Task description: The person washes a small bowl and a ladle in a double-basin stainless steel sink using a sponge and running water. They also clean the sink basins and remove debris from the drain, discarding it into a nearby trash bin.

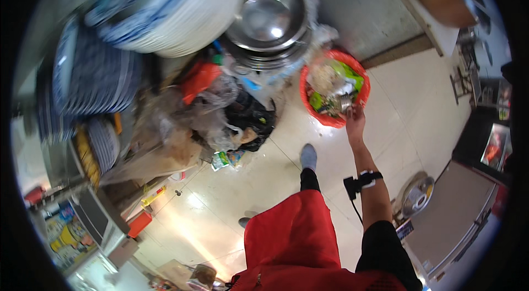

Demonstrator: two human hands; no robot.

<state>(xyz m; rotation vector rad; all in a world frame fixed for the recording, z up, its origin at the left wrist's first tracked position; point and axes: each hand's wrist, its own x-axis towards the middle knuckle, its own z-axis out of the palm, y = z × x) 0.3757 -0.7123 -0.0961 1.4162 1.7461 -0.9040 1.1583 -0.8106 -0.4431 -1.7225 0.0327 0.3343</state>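
Note:
My right hand reaches out over a red-lined waste bin on the floor. Its fingers are closed on a small, shiny, ribbed metal item, held low over the bin's near rim; its exact kind is unclear. In the bin lie a clear plastic bag with pale contents, green scraps or wrappers and other food waste. A strap with a black device sits around my right forearm. My left hand is out of view.
Stacked white-and-blue plates and stainless steel basins stand at the upper left. Loose plastic bags and a black bag lie left of the bin. A metal-sided unit stands behind it. A round metal basin is at right.

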